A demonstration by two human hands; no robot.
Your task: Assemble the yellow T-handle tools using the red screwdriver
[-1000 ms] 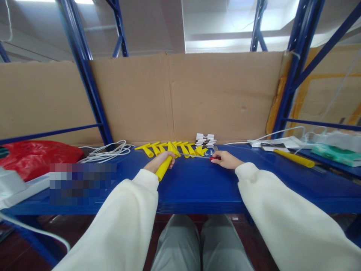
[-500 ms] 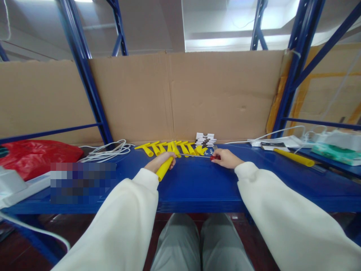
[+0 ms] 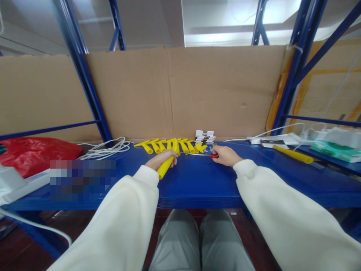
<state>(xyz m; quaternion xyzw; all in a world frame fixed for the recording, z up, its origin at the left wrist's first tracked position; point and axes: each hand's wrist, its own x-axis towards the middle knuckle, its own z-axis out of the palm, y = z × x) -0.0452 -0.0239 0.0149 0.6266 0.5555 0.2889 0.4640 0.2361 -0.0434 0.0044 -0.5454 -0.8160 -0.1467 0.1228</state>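
Note:
My left hand point(image 3: 163, 161) is closed around a yellow plastic handle point(image 3: 166, 168), its hollow end pointing toward me. In my right hand point(image 3: 225, 156) is a screwdriver with a red handle point(image 3: 214, 156). Its thin metal shaft point(image 3: 195, 154) reaches left to the head of the yellow handle; the exact contact at the tip is too small to make out. Behind my hands, several yellow T-shaped handles point(image 3: 153, 146) lie in a row. Small yellow pieces point(image 3: 200, 147) lie at the row's right end, next to a blue card point(image 3: 209, 149) with white writing.
A stack of white pieces point(image 3: 205, 136) stands against the cardboard wall point(image 3: 220, 90). White cables point(image 3: 115, 148) and a red plastic bag point(image 3: 42, 154) lie at left. Another yellow handle point(image 3: 293, 154) rests at right, near a green and white pack point(image 3: 337, 150). Blue shelf posts point(image 3: 93, 94) flank the bench.
The view has tilted slightly. My right hand has turned a little on the screwdriver's red handle, its fingers now wrapped further over it. My left hand keeps the yellow handle in nearly the same place.

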